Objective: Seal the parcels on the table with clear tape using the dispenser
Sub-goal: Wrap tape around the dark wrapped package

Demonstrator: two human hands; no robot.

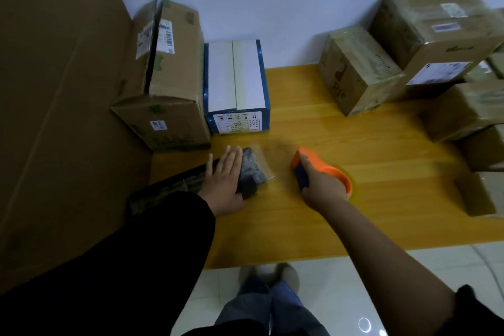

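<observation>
A flat dark parcel (252,172) in a clear plastic bag lies on the yellow wooden table (354,172) near its left end. My left hand (223,180) rests flat on the parcel with straight fingers. To its right, my right hand (319,185) grips the handle of an orange tape dispenser (324,169) that sits low on the table. A roll of clear tape is mounted on the dispenser. The parcel's left part is hidden under my hand and sleeve.
A tall brown carton (163,82) and a blue-and-white box (237,87) stand at the back left. Several taped brown boxes (409,57) are stacked along the right side. A large cardboard sheet (54,90) fills the left. The table's front edge is near my feet.
</observation>
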